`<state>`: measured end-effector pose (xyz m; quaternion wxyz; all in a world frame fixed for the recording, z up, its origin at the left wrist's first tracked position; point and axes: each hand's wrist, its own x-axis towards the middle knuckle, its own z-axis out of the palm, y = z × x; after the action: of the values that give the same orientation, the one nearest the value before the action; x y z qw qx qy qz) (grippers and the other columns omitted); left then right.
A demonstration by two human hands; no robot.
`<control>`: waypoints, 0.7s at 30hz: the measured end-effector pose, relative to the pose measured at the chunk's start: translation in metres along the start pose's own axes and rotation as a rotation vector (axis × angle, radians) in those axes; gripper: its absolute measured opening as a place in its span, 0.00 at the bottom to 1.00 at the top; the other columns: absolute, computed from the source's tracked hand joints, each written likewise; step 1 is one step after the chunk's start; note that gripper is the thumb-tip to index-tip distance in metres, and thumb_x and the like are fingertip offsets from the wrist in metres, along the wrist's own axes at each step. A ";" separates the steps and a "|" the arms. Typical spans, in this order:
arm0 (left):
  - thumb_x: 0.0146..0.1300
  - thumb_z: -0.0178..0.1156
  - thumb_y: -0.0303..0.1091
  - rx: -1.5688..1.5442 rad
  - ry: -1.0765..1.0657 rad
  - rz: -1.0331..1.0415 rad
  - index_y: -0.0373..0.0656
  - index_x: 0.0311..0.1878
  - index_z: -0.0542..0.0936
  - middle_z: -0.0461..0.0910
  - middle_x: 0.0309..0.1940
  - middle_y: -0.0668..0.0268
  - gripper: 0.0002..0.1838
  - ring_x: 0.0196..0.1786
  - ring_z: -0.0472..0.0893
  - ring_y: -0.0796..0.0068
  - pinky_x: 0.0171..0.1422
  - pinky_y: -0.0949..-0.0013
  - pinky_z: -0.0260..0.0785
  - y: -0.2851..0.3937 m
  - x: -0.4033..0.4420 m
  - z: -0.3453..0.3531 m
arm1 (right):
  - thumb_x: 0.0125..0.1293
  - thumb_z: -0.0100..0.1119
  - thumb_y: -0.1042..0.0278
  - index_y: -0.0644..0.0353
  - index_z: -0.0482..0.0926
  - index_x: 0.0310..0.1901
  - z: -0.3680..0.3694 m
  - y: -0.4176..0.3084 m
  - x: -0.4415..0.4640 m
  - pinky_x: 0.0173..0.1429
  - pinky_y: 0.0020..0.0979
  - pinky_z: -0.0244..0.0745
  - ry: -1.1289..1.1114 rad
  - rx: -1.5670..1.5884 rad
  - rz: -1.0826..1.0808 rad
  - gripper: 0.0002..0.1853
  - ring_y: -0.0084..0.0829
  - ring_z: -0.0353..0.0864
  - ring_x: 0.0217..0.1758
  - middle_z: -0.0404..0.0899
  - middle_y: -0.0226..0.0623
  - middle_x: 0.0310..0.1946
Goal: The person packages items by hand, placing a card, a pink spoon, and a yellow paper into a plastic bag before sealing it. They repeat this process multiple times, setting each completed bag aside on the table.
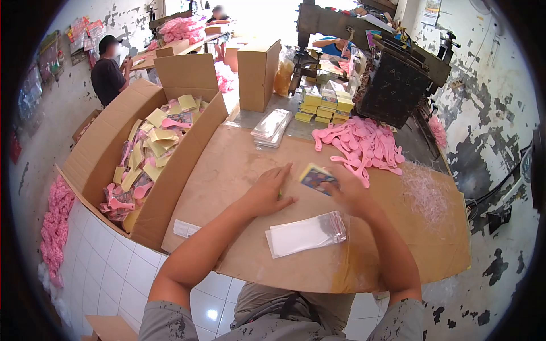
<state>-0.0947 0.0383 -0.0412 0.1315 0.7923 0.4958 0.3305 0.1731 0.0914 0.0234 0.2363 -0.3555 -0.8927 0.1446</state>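
1. Head view: the right hand (350, 190) has its fingers closed on a yellow-edged printed card (318, 179), above the cardboard-covered bench (222, 165); blur hides whether it is one card or several. Gripping by the edges should avoid creases.
2. The left hand (270, 190) is just beside the card, palm down, fingers spread, nothing clearly in them; it seems well placed to steady things.
3. Clear plastic sleeves (304, 234) lie on the near side. Thin film probably clings, so a light touch should suit it.
4. Pink plastic spoons (364, 145) heap just beyond the right hand; small movements should avoid scattering them.
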 end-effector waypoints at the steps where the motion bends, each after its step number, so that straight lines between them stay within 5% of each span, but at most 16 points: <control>1: 0.65 0.73 0.47 -0.001 -0.039 -0.012 0.35 0.83 0.56 0.70 0.73 0.42 0.52 0.76 0.68 0.44 0.81 0.52 0.61 0.002 -0.003 -0.008 | 0.74 0.65 0.64 0.62 0.80 0.57 -0.025 0.002 -0.011 0.59 0.41 0.77 -0.061 0.104 0.061 0.16 0.40 0.82 0.50 0.82 0.42 0.48; 4: 0.65 0.73 0.48 0.017 -0.094 -0.016 0.38 0.82 0.60 0.66 0.76 0.43 0.49 0.79 0.66 0.45 0.83 0.53 0.60 0.003 -0.006 -0.016 | 0.78 0.64 0.61 0.60 0.81 0.61 -0.077 0.029 -0.047 0.56 0.33 0.76 -0.219 0.380 0.264 0.17 0.24 0.80 0.49 0.84 0.32 0.47; 7: 0.65 0.73 0.48 0.032 -0.122 -0.015 0.39 0.81 0.62 0.65 0.77 0.45 0.47 0.80 0.65 0.45 0.84 0.53 0.59 0.008 -0.004 -0.018 | 0.76 0.66 0.57 0.62 0.80 0.62 -0.096 0.072 -0.085 0.54 0.33 0.78 -0.333 0.549 0.472 0.21 0.25 0.81 0.46 0.85 0.35 0.45; 10: 0.64 0.73 0.48 0.040 -0.107 -0.001 0.39 0.80 0.64 0.66 0.76 0.44 0.46 0.79 0.65 0.45 0.83 0.53 0.60 0.006 -0.005 -0.013 | 0.76 0.66 0.55 0.62 0.81 0.62 -0.090 0.081 -0.100 0.54 0.32 0.77 -0.387 0.263 0.464 0.22 0.26 0.81 0.48 0.85 0.36 0.47; 13: 0.64 0.73 0.49 0.020 -0.101 -0.012 0.39 0.80 0.65 0.66 0.76 0.44 0.46 0.79 0.65 0.45 0.83 0.53 0.60 0.007 -0.007 -0.016 | 0.75 0.66 0.54 0.64 0.81 0.62 -0.084 0.070 -0.099 0.55 0.34 0.78 -0.356 0.205 0.525 0.23 0.30 0.82 0.50 0.83 0.42 0.52; 19: 0.65 0.74 0.49 0.021 -0.123 -0.040 0.41 0.80 0.65 0.64 0.78 0.48 0.46 0.80 0.66 0.47 0.83 0.54 0.62 0.015 -0.009 -0.035 | 0.76 0.60 0.57 0.63 0.73 0.71 -0.065 0.074 -0.105 0.76 0.43 0.66 -0.173 -0.351 0.401 0.28 0.49 0.71 0.73 0.72 0.51 0.68; 21: 0.64 0.75 0.48 0.034 -0.149 -0.046 0.42 0.80 0.66 0.64 0.78 0.48 0.46 0.79 0.67 0.48 0.82 0.54 0.64 0.016 -0.010 -0.047 | 0.77 0.56 0.55 0.62 0.70 0.74 -0.070 0.077 -0.108 0.80 0.47 0.58 -0.088 -0.217 0.354 0.29 0.51 0.68 0.74 0.71 0.53 0.67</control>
<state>-0.1170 0.0160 -0.0019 0.1622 0.8052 0.5082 0.2589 0.3219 0.0759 0.0151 0.1284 -0.5234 -0.8361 0.1023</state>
